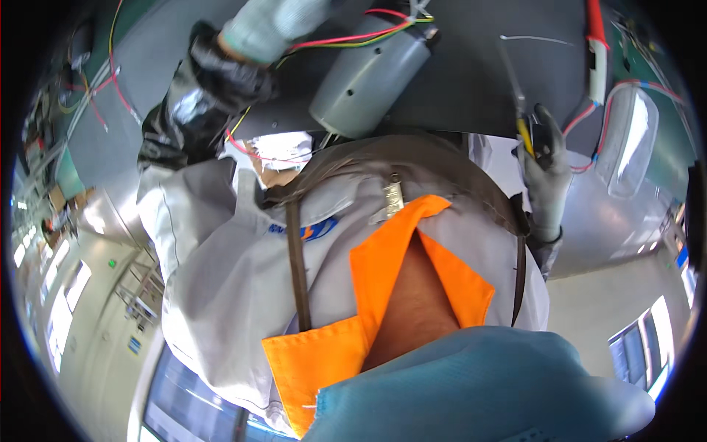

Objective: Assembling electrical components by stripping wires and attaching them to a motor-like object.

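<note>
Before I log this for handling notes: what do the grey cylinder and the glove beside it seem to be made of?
The grey cylinder looks like painted or moulded metal or plastic; its matte, even grey surface with small holes leaves that open. The black glove on the left hand looks like rubber or coated fabric: glossy highlights over soft creases.

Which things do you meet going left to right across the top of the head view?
Black glove → grey cylinder with coloured wires → yellow-handled tool in a grey-gloved hand → clear plastic cover.
</note>
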Action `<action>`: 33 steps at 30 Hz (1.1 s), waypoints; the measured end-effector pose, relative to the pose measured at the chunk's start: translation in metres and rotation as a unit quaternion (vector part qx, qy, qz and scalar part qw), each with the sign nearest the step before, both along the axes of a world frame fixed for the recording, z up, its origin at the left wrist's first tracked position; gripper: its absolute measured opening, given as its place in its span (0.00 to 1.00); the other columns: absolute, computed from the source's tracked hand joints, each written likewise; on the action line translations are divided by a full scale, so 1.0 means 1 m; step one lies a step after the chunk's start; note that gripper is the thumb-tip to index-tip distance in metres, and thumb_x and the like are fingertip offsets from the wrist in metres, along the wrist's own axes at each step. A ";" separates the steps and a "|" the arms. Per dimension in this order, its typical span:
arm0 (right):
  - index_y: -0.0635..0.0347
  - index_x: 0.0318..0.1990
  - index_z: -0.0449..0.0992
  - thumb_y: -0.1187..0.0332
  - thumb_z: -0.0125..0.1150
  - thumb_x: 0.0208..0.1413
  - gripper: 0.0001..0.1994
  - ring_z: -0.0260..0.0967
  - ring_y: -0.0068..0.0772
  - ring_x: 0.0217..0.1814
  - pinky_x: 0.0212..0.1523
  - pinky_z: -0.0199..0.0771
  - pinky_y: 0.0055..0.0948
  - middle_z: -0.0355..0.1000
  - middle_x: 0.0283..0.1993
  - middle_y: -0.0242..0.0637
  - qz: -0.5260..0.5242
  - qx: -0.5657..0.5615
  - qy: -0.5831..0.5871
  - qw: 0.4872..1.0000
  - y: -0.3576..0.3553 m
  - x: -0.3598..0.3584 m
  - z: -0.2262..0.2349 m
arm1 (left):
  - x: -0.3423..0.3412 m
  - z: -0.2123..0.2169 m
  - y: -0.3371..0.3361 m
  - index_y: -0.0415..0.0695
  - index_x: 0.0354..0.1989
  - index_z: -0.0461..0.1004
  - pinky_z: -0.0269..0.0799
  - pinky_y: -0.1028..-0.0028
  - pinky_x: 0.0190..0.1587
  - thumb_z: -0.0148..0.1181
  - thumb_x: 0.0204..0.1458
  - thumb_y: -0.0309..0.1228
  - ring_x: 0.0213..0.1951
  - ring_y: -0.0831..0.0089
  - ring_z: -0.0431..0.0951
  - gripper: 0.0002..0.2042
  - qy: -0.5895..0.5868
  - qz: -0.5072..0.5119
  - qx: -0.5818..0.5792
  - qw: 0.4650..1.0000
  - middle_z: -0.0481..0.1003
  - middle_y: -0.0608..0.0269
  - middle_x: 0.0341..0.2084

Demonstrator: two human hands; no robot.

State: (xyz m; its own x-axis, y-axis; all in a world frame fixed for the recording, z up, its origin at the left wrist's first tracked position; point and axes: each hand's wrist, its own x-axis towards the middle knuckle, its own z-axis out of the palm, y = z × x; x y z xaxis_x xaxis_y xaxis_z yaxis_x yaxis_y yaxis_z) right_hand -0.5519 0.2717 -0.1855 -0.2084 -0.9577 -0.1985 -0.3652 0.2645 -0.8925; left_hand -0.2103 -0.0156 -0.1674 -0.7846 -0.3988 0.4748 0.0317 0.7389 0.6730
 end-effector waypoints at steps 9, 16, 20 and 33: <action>0.60 0.68 0.66 0.54 0.70 0.57 0.35 0.77 0.52 0.48 0.53 0.76 0.40 0.75 0.51 0.53 0.310 0.016 0.153 0.938 -0.108 0.041 0.059 | -0.006 -0.020 0.012 0.30 0.59 0.72 0.66 0.67 0.65 0.52 0.66 0.47 0.59 0.61 0.74 0.28 0.104 0.009 0.213 0.972 0.75 0.47 0.59; 0.57 0.64 0.70 0.57 0.71 0.58 0.29 0.80 0.52 0.44 0.42 0.78 0.39 0.78 0.44 0.51 0.306 0.044 0.311 0.899 -0.119 0.063 0.082 | -0.001 0.008 0.029 0.30 0.57 0.72 0.71 0.70 0.59 0.50 0.67 0.39 0.53 0.60 0.78 0.22 0.077 0.104 0.203 0.971 0.79 0.48 0.51; 0.56 0.62 0.75 0.57 0.71 0.58 0.26 0.79 0.46 0.36 0.39 0.79 0.37 0.80 0.39 0.47 0.189 -0.054 0.391 0.899 -0.122 0.019 0.045 | 0.072 0.062 0.034 0.31 0.53 0.75 0.76 0.65 0.49 0.58 0.63 0.40 0.41 0.59 0.81 0.21 0.064 -0.213 0.366 0.904 0.80 0.51 0.40; 0.70 0.50 0.77 0.65 0.58 0.68 0.14 0.66 0.17 0.39 0.37 0.66 0.26 0.75 0.43 0.30 0.319 0.188 -0.185 0.910 -0.150 0.078 0.009 | -0.016 -0.022 0.161 0.48 0.63 0.71 0.71 0.51 0.53 0.68 0.46 0.43 0.56 0.47 0.72 0.33 -0.043 0.321 -0.086 0.942 0.69 0.46 0.55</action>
State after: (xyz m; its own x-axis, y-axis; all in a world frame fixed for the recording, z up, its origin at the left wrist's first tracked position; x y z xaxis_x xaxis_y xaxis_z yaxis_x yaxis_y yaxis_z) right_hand -0.4740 0.1213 -0.1763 0.5144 -0.7105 -0.4802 -0.2439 0.4156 -0.8762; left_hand -0.2264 0.1450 -0.1896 -0.4468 -0.7272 0.5211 -0.5072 0.6857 0.5220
